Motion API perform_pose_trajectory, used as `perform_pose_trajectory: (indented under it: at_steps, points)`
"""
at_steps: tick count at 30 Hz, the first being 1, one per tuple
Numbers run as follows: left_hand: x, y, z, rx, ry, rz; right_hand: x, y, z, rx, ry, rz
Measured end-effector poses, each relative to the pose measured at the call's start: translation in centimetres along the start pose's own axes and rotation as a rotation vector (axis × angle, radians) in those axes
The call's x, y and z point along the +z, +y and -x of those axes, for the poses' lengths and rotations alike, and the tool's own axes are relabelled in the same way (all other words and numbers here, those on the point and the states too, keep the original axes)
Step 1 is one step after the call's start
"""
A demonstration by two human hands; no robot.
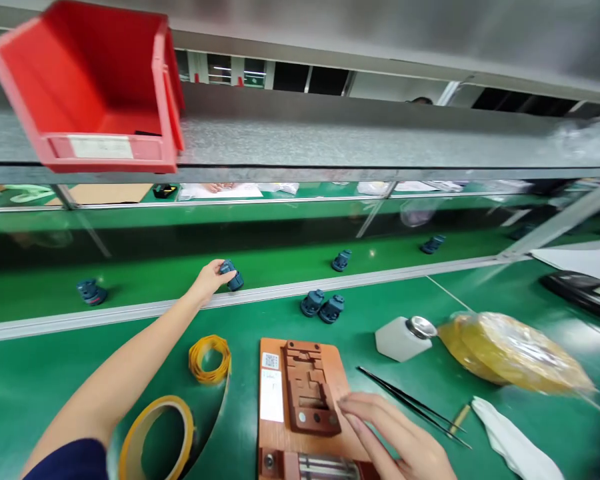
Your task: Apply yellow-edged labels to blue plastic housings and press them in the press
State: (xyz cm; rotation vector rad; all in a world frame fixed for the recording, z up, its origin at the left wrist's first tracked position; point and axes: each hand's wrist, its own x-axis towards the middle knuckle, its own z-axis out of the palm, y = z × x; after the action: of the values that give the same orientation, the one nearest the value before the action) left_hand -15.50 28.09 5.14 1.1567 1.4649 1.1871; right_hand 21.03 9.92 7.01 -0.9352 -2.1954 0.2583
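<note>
My left hand (211,279) reaches out to the green strip behind the white rail and grips a small dark blue plastic part (233,275) between thumb and fingers. My right hand (397,437) is low in the view, its thumb and fingertips drawn together at the right edge of a brown fixture (310,390). Whatever those fingertips might hold is too small to make out. The fixture's shaped recess shows nothing seated in it. Two similar dark blue parts (312,303) stand side by side on the green table just behind the fixture.
More blue parts (91,292) sit beyond the white rail (130,311). Left are a yellow tape coil (196,360) and tape roll (130,443). Right are a white bottle (400,339), black tweezers (405,398), a white cloth (513,440) and yellow wrapped rolls (520,353). A red bin (113,148) overhangs.
</note>
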Motion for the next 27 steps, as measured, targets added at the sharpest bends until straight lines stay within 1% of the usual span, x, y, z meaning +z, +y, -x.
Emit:
perform_pose_trajectory:
  at_steps: [3, 5, 7, 9, 10, 11, 12, 13, 15, 16, 17, 18, 20, 22, 24, 26, 27]
  points:
    - [2.3, 2.0, 4.5, -0.06, -0.345, 0.162, 1.1, 0.2, -2.4, 0.095, -0.025, -0.126]
    - [3.8, 2.8, 7.8, -0.124, -0.534, 0.24, 2.2, 0.6, -4.0, 0.11, -0.013, -0.169]
    - [5.2, 3.2, 10.7, -0.185, -0.7, 0.333, 3.1, 0.9, -5.3, 0.046, -0.102, -0.22]
    - [6.3, 3.3, 13.0, -0.239, -0.816, 0.417, 3.5, 1.0, -6.0, -0.034, -0.238, -0.314]
    - [6.6, 3.3, 13.9, -0.259, -0.831, 0.429, 3.6, 1.1, -6.0, -0.053, -0.29, -0.358]
    - [6.7, 3.2, 14.7, -0.268, -0.806, 0.41, 3.5, 1.3, -5.9, -0.047, -0.322, -0.387]
    - [6.6, 3.2, 15.3, -0.266, -0.747, 0.362, 3.4, 1.6, -5.6, -0.019, -0.335, -0.401]
    - [6.3, 3.1, 15.9, -0.251, -0.66, 0.292, 3.3, 2.0, -5.3, 0.025, -0.344, -0.4]
    - [5.2, 3.0, 17.3, -0.202, -0.487, 0.121, 3.2, 3.1, -4.5, 0.13, -0.363, -0.369]
    - [4.4, 2.9, 18.1, -0.188, -0.429, 0.047, 3.2, 3.8, -4.1, 0.173, -0.38, -0.353]
    - [3.6, 2.7, 19.0, -0.191, -0.4, -0.013, 3.3, 4.5, -3.7, 0.199, -0.4, -0.343]
    - [2.8, 2.5, 20.1, -0.211, -0.394, -0.055, 3.5, 5.2, -3.4, 0.207, -0.417, -0.342]
    - [1.6, 1.8, 22.6, -0.269, -0.411, -0.098, 4.0, 6.4, -2.9, 0.175, -0.437, -0.36]
    - [1.3, 0.6, 25.3, -0.318, -0.453, -0.131, 4.6, 7.3, -2.5, 0.119, -0.463, -0.367]
    - [2.2, -1.0, 28.1, -0.354, -0.523, -0.149, 5.0, 7.8, -2.1, 0.074, -0.497, -0.343]
    - [3.8, -2.6, 30.6, -0.376, -0.587, -0.099, 5.1, 8.1, -1.6, 0.042, -0.517, -0.311]
    - [4.6, -3.3, 31.6, -0.388, -0.618, -0.038, 5.0, 8.1, -1.1, 0.04, -0.497, -0.293]
